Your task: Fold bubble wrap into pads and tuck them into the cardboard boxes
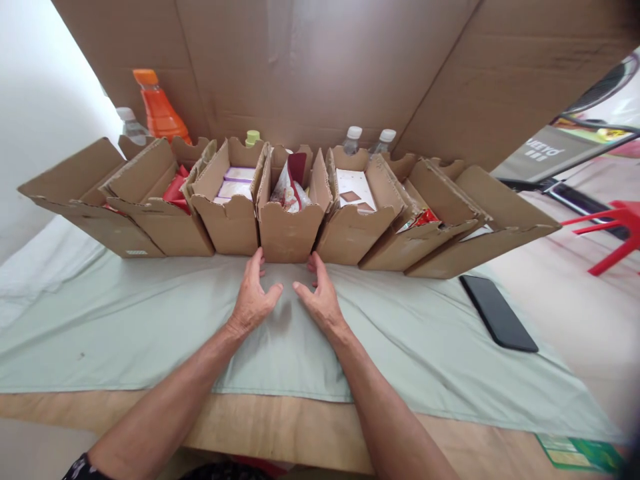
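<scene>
Several open-topped cardboard boxes stand side by side in a row. The middle box (287,233) holds a red and white printed packet (291,190). My left hand (253,293) is at the lower left front corner of that box, fingers stretched forward and thumb apart. On the other side, my right hand (323,293) reaches to its lower right front corner, thumb spread too. Neither hand holds anything; whether the fingertips touch the cardboard I cannot tell. Left of the middle, a box (227,223) contains purple and white packs (236,183). White cartons (355,187) lie in the box (345,237) on the right.
Behind the row are an orange bottle (163,110), clear bottles (353,140) and a large cardboard panel (325,73). A black phone (499,313) lies on the pale green cloth (165,333) at right. Beyond the table is a red stool (615,223).
</scene>
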The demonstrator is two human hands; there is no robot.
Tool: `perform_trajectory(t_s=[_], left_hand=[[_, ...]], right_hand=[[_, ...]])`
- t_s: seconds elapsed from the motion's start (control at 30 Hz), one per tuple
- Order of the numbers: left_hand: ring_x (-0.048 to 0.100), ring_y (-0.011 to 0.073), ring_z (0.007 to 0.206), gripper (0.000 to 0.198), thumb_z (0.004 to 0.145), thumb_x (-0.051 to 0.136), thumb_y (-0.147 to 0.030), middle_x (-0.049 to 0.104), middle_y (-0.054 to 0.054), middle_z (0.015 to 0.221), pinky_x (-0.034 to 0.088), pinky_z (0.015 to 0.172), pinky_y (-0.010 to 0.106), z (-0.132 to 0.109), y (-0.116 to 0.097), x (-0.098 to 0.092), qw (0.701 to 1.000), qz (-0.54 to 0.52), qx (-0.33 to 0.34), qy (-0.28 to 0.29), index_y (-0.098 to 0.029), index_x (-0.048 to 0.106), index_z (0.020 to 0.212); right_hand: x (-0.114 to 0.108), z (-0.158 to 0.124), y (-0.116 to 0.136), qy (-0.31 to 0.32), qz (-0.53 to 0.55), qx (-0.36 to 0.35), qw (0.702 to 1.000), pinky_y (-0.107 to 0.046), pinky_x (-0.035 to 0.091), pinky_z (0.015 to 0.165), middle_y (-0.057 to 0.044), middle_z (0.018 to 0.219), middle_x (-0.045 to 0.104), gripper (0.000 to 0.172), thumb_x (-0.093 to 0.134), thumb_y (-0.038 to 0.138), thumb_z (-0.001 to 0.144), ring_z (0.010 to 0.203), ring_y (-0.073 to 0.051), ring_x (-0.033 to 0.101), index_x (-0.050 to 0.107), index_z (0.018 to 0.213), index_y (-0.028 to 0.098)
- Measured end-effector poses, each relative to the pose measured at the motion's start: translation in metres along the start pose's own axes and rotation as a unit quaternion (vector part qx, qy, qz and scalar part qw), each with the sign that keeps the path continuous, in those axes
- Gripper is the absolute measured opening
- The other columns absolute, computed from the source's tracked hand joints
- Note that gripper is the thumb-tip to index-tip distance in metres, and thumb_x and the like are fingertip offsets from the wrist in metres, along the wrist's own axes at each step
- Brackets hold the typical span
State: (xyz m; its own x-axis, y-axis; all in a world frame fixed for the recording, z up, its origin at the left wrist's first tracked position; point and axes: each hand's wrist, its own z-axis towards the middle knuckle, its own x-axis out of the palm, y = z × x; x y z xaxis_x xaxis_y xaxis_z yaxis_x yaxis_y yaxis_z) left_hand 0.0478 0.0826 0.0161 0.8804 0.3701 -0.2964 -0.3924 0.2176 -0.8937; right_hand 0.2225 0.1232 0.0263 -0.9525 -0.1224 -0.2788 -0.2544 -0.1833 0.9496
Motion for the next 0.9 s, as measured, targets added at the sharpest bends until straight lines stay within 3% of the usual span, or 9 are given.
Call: perform_trajectory(t_s=[0.17, 0.4, 0.53, 0.7, 0.9], left_hand=[[0.043, 0.0398, 0.151, 0.087, 0.081, 0.069, -0.035, 0.041, 0.019, 0.163, 0.046, 0.116, 0.06, 0.002, -0.003, -0.007, 0.999, -0.012, 0.001, 0.043, -0.023, 0.036, 0.161], [0.036, 0.0412, 0.156, 0.087, 0.079, 0.07, -0.041, 0.029, 0.019, 0.172, 0.032, 0.125, 0.065, 0.007, 0.001, -0.015, 0.993, -0.024, 0.005, 0.117, -0.023, 0.041, 0.159], [0.033, 0.0379, 0.158, 0.085, 0.077, 0.072, -0.038, 0.035, 0.016, 0.17, 0.029, 0.128, 0.06, 0.008, -0.003, -0.015, 0.99, -0.024, 0.009, 0.139, -0.023, 0.046, 0.157], [0.03, 0.0364, 0.16, 0.081, 0.076, 0.072, -0.034, 0.036, 0.015, 0.171, 0.029, 0.129, 0.058, 0.006, -0.009, -0.009, 0.993, -0.019, -0.007, 0.118, -0.022, 0.051, 0.154], [0.054, 0.0339, 0.143, 0.054, 0.077, 0.066, -0.025, 0.059, 0.017, 0.15, 0.044, 0.12, 0.054, 0.01, -0.01, -0.005, 0.999, -0.013, -0.038, 0.019, -0.018, 0.067, 0.13]], right_hand=[[-0.001, 0.004, 0.0, 0.008, -0.019, -0.004, 1.0, -0.055, 0.05, 0.108, -0.019, 0.158, 0.052, 0.09, 0.071, 0.044, 0.075, 0.13, -0.036, 0.061, 0.045, 0.158, 0.019], [0.0, 0.001, -0.006, -0.016, -0.027, -0.013, 0.999, -0.055, 0.053, 0.104, -0.019, 0.153, 0.056, 0.083, 0.07, 0.045, 0.076, 0.131, -0.036, 0.061, 0.051, 0.152, 0.019], [0.001, -0.002, -0.008, -0.045, -0.026, -0.013, 0.999, -0.053, 0.057, 0.097, -0.022, 0.156, 0.051, 0.079, 0.067, 0.046, 0.077, 0.133, -0.038, 0.06, 0.052, 0.149, 0.017], [0.001, -0.005, -0.008, -0.059, -0.029, -0.014, 0.998, -0.052, 0.057, 0.097, -0.02, 0.144, 0.064, 0.066, 0.064, 0.045, 0.078, 0.129, -0.036, 0.063, 0.061, 0.138, 0.017], [0.001, -0.013, -0.001, -0.051, -0.032, -0.029, 0.998, -0.049, 0.057, 0.096, -0.015, 0.123, 0.075, 0.048, 0.064, 0.045, 0.078, 0.115, -0.031, 0.069, 0.07, 0.119, 0.02]])
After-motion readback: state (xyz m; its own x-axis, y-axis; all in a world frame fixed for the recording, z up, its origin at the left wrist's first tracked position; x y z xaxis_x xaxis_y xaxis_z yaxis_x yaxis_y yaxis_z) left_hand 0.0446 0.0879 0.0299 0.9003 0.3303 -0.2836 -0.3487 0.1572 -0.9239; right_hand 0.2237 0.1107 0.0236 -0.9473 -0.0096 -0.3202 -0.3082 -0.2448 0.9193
